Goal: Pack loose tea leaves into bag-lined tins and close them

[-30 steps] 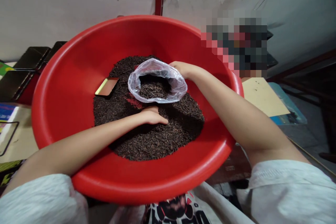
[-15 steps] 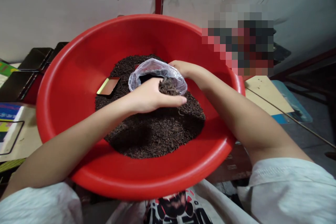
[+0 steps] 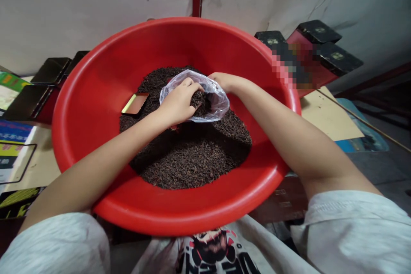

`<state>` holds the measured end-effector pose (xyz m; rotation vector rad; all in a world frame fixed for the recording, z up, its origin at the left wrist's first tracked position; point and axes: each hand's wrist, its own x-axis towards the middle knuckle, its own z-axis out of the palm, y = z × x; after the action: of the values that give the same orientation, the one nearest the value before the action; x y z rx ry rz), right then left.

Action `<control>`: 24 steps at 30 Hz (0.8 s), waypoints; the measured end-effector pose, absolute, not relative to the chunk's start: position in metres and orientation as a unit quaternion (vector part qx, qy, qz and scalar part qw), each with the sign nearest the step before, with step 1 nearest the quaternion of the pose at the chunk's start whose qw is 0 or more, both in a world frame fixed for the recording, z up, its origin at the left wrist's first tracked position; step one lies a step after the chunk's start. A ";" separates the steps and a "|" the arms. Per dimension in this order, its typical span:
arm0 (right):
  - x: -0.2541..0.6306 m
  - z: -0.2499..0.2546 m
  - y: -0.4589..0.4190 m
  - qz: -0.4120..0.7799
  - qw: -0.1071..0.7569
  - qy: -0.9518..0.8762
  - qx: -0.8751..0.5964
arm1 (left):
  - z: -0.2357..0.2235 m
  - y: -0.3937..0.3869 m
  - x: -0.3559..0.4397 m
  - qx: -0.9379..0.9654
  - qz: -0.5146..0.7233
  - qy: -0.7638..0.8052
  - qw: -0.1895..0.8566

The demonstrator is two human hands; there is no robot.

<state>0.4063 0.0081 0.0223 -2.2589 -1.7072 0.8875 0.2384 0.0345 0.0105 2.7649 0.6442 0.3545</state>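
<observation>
I log this from the head view. A clear plastic bag (image 3: pixel 220 103), mouth open toward the camera, stands over the heap of dark loose leaf (image 3: pixel 194 165) inside a large red basin (image 3: pixel 176 224). Dark material shows within the bag's mouth; the fill level is hidden by the hand.

Left hand (image 3: pixel 182 97): over the mouth, fingers curled across the opening, thumb and forefinger apart, dark leaf showing between them. Whether this grip is clamped on that leaf or letting it go, I cannot tell.

Right hand (image 3: pixel 222 82): against the far right side of the bag's rim. The fingers are behind the plastic, so I cannot confirm the closure of that grip.

A shallow rectangular tin (image 3: pixel 135 104) lies tilted on the left edge of the heap, apart from both hands. Outside the basin I note black boxes (image 3: pixel 51 70) to the left and a tan sheet (image 3: pixel 332 116) to the right.

Step in hand, in my judgement: putting leaf into the bag by the handful. The next move calls for the left fingers to part fully inside the mouth, with the right hand steadying the rim so that nothing spills.
</observation>
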 end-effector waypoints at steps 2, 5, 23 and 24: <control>0.406 0.023 0.007 0.296 0.080 -0.574 -0.759 | 0.015 0.033 0.234 0.962 0.107 0.216 0.132; 0.404 0.025 0.006 0.289 0.070 -0.583 -0.756 | 0.024 0.027 0.232 0.969 0.095 0.202 0.107; 0.409 0.021 0.010 0.287 0.095 -0.550 -0.778 | 0.015 0.001 0.232 0.947 0.098 0.303 -0.038; 0.410 0.021 0.010 0.288 0.095 -0.546 -0.781 | 0.019 -0.004 0.232 0.947 0.063 0.312 -0.036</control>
<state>0.4098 0.0100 0.0213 -2.3154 -1.6195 0.8535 0.2323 -0.0035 0.0188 3.0456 1.0039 0.2025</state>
